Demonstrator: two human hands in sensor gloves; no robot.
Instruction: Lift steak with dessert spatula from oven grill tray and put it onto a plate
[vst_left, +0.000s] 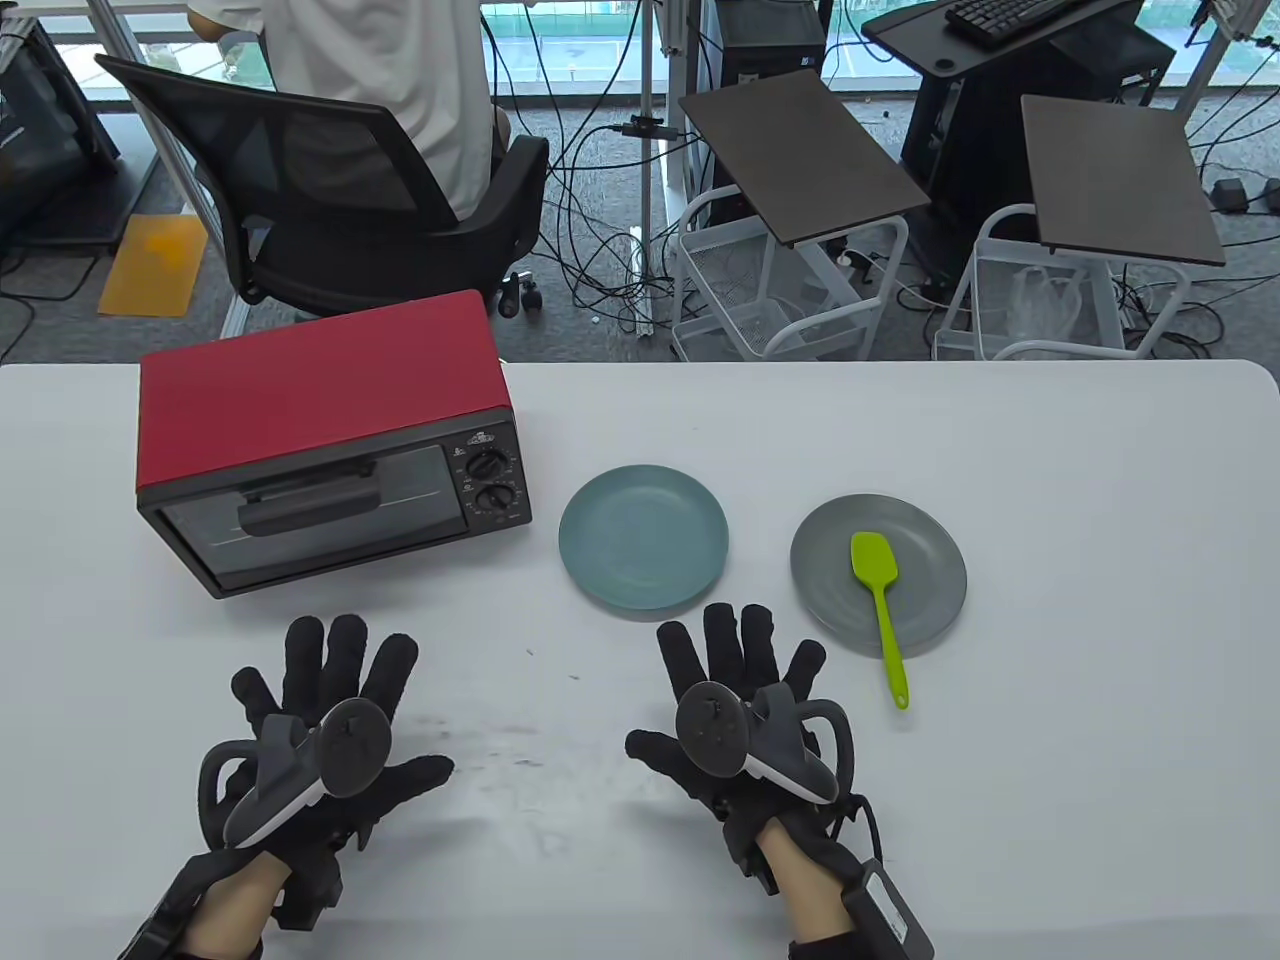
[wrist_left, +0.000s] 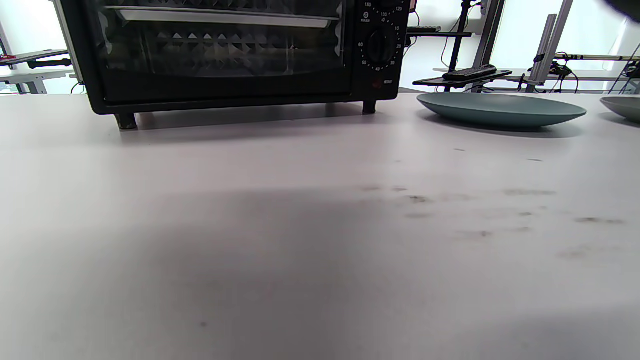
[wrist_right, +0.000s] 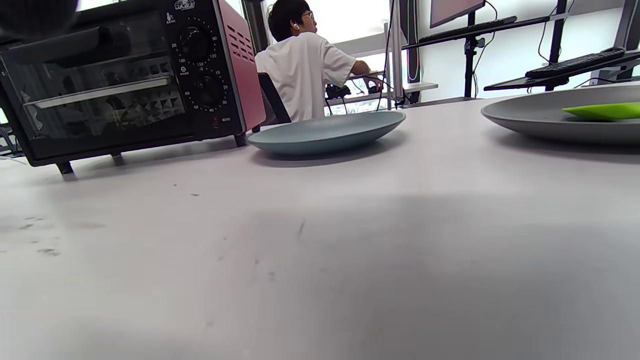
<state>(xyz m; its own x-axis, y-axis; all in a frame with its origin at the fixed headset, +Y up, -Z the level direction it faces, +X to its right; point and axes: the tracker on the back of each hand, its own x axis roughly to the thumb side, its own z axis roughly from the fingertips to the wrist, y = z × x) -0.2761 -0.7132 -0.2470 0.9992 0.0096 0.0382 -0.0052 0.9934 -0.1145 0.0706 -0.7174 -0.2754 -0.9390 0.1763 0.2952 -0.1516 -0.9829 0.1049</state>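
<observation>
A red toaster oven (vst_left: 330, 440) stands at the table's left with its glass door closed; the steak and grill tray are not visible. A green spatula (vst_left: 878, 600) lies with its blade on a grey plate (vst_left: 925, 545) at the right, its handle reaching onto the table. A blue-grey plate (vst_left: 643, 537) sits bare between the oven and the grey plate. My left hand (vst_left: 330, 690) lies flat on the table in front of the oven, fingers spread. My right hand (vst_left: 740, 670) lies flat just below the blue-grey plate, left of the spatula handle. Both hold nothing.
The white table (vst_left: 1050, 780) has faint smudges between the hands. Behind its far edge a person sits in a black office chair (vst_left: 330, 210), with wire carts and small side tables (vst_left: 800, 150) to the right.
</observation>
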